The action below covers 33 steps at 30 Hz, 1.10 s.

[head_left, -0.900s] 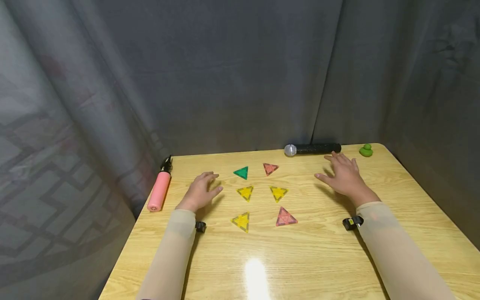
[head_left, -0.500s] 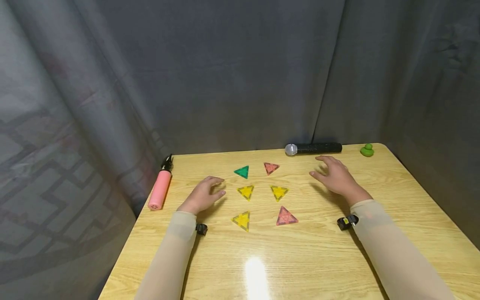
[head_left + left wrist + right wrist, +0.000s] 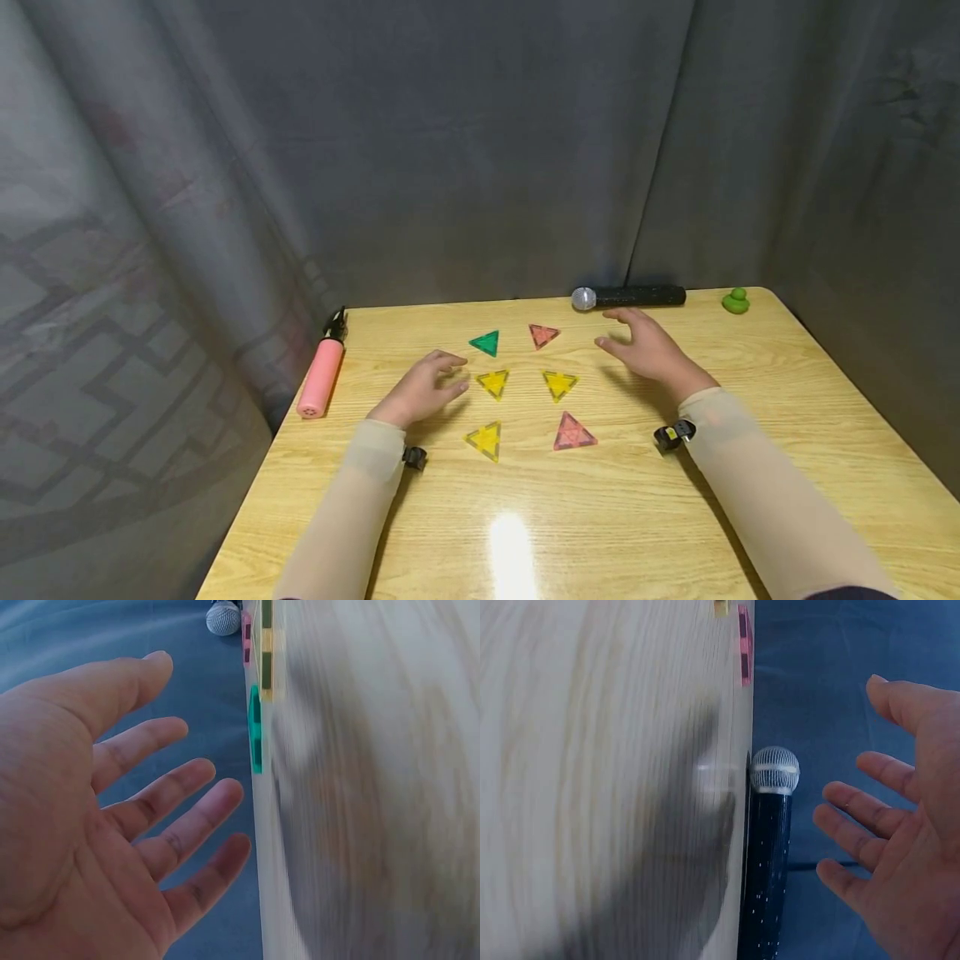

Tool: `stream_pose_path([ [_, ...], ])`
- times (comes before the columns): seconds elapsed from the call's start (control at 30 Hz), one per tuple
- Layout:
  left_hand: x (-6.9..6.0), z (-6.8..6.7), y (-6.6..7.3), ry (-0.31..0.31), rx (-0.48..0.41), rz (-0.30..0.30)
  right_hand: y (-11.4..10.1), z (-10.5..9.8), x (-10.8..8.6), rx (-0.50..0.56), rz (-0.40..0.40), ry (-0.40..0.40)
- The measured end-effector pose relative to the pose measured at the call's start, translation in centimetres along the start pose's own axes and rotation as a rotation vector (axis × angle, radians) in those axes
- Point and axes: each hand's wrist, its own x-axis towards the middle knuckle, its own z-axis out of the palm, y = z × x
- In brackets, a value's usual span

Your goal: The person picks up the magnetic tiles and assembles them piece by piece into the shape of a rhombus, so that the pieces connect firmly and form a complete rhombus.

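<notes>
Six flat triangular tiles lie apart on the table, so several in all: a green triangle [image 3: 486,342], a small red triangle [image 3: 543,336], a pink triangle [image 3: 573,432] and yellow ones, among them a left yellow triangle [image 3: 493,384], a right yellow triangle [image 3: 559,385] and a near yellow triangle [image 3: 485,440]. My left hand [image 3: 423,388] hovers just left of the left yellow triangle, fingers loosely spread, holding nothing. To the right of the tiles my right hand [image 3: 648,350] is held above the table, also with nothing in it, thumb apart from the fingers.
A black microphone [image 3: 637,297] with a silver head lies along the back edge, beyond my right hand. At the back right corner sits a green toy duck [image 3: 736,302]. A pink hand pump [image 3: 321,377] lies by the left edge. Grey curtains [image 3: 450,150] surround the table [image 3: 600,517].
Both hands have moved inward toward the tiles, the right hand leftward and the left hand rightward. The tiles and other objects have stayed in place.
</notes>
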Motion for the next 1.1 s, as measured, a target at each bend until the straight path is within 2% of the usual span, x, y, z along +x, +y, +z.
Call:
stream_pose_path([
  [0.5, 0.5, 1.2, 0.7, -0.071, 0.011, 0.027, -1.9, 1.8, 1.9, 0.029, -0.081, -0.041],
  [0.77, 0.5, 1.6, 1.3, -0.126, 0.077, 0.054, -2.7, 2.9, 2.8, 0.022, -0.103, -0.083],
  [1.1, 0.5, 1.9, 1.8, -0.192, 0.168, 0.104, -3.5, 3.7, 3.3, -0.002, -0.148, -0.097],
])
